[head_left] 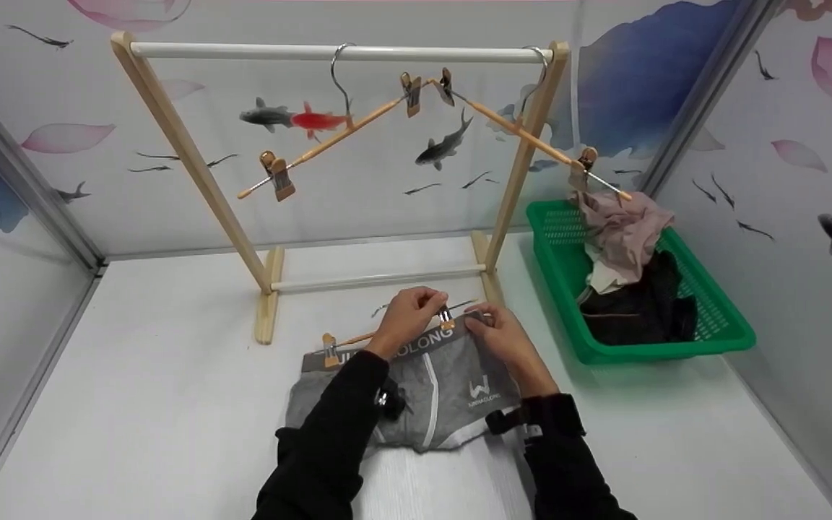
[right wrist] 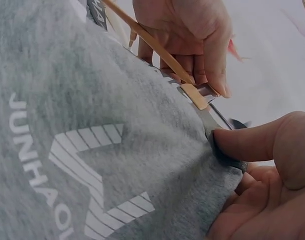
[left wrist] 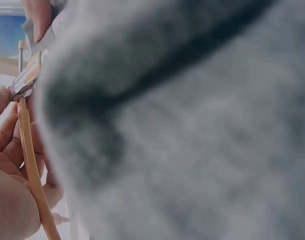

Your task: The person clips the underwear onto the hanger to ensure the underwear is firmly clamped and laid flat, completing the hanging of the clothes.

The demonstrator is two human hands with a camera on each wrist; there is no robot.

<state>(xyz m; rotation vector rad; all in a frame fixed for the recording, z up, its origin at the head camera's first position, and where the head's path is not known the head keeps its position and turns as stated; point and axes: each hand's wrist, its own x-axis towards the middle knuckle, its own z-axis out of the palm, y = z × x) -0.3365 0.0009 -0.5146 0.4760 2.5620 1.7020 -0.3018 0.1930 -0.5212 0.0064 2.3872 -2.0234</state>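
On the white table (head_left: 170,404), before the wooden stand (head_left: 188,155), we had the gray briefs (head_left: 456,393) mostly on the near side of our hands, the waistband (head_left: 427,344) running left to right, its right end farther off. Our left hand (head_left: 407,318) pinched the hanger's (head_left: 356,339) right-hand clip (head_left: 446,318); our right hand (head_left: 508,338), nearer that end, gripped the waistband corner just beside the clip.

- Underwear (head_left: 459,372): grey, white piping (head_left: 432,397), pale lettering (head_left: 484,390)
- Basket (head_left: 669,352): green
- Clothes (head_left: 625,224): pink, black
- Sleeves (head_left: 336,433): black
- Wall (head_left: 358,209): white, printed with fish (head_left: 318,120), pink petals (head_left: 69,137)
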